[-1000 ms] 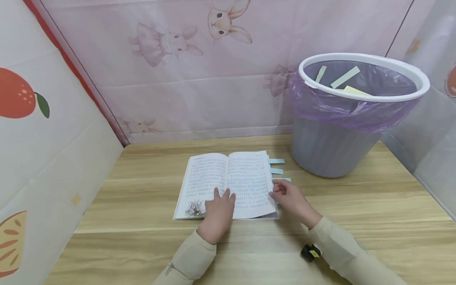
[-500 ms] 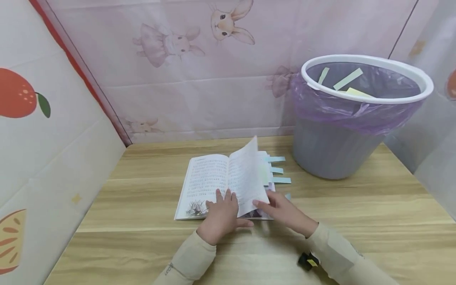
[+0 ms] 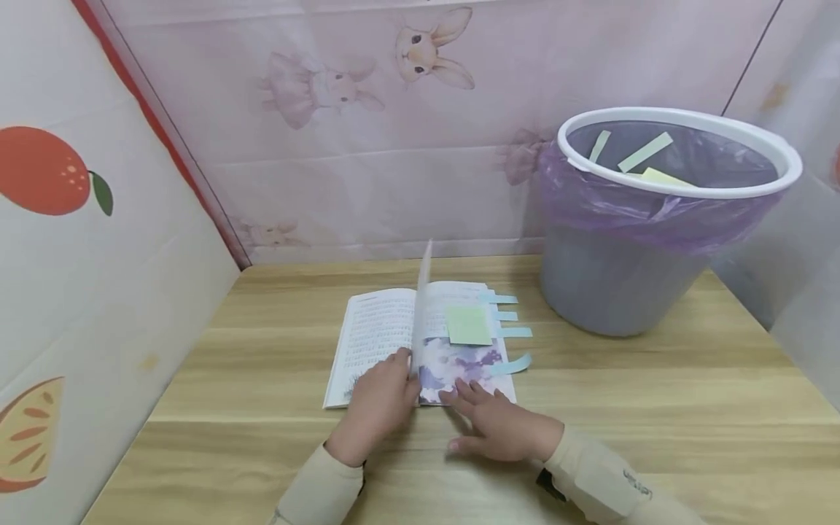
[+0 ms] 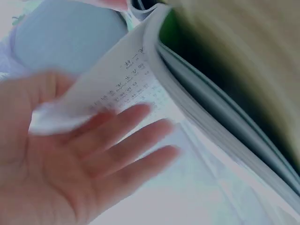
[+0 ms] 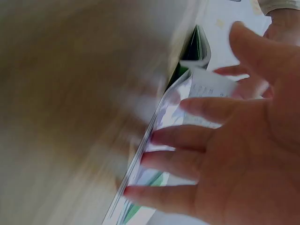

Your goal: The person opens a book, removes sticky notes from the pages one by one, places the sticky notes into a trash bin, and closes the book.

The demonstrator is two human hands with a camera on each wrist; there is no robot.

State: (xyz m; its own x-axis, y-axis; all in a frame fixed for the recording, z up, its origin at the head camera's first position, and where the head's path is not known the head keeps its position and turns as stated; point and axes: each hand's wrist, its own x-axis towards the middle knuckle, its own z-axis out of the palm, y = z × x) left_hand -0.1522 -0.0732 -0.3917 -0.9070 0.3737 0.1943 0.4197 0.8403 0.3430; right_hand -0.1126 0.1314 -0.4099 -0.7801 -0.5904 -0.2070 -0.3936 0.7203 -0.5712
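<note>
An open book lies on the wooden table, with one page standing nearly upright at its middle. My left hand is at the lower part of that raised page. In the left wrist view the page passes between the thumb and the loosely extended fingers. My right hand rests with spread fingers at the bottom edge of the purple illustrated right-hand page. A green sticky note sits on this page. Several blue sticky tabs stick out past its right edge.
Behind the book to the right stands a grey bin with a purple liner and white rim. Pale paper strips and a yellow piece show inside. A pink rabbit-print wall borders the table's back.
My right hand lifted the page leftward and has let go. The left hand, earlier flat on the book, is now at the raised page. The green note and purple page have come into view.
</note>
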